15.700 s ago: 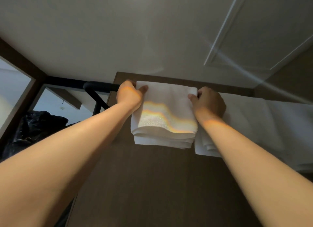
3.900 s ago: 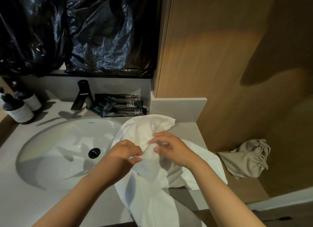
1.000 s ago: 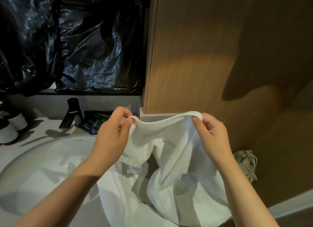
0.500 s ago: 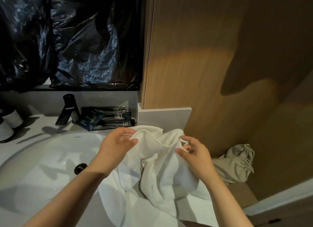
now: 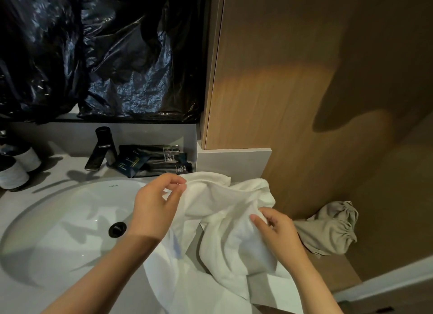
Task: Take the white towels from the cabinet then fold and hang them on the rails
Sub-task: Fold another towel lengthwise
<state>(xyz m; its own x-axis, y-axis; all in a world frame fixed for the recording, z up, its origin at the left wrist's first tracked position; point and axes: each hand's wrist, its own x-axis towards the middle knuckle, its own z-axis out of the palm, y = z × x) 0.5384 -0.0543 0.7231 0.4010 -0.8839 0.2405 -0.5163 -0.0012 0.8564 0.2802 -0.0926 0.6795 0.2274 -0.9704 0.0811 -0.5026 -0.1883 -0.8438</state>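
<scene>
Your left hand (image 5: 154, 206) pinches the crumpled white terry towel (image 5: 225, 222) at frame centre, your right hand (image 5: 278, 231) a fold lower right (both grips shallow); its slack could slip into the white oval basin (image 5: 58, 220).

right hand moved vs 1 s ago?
Yes. The right hand dropped from level with the grey ledge to below it, pinching the towel.

The white towel (image 5: 225, 229), a second ago stretched taut and lifted between both hands, now lies slumped in loose folds on the worktop (image 5: 234, 160) beside the sink (image 5: 70, 210). The left hand (image 5: 157, 208) pinches its far edge, while the right hand (image 5: 276, 231) has dropped lower, pinching a nearer fold.
</scene>
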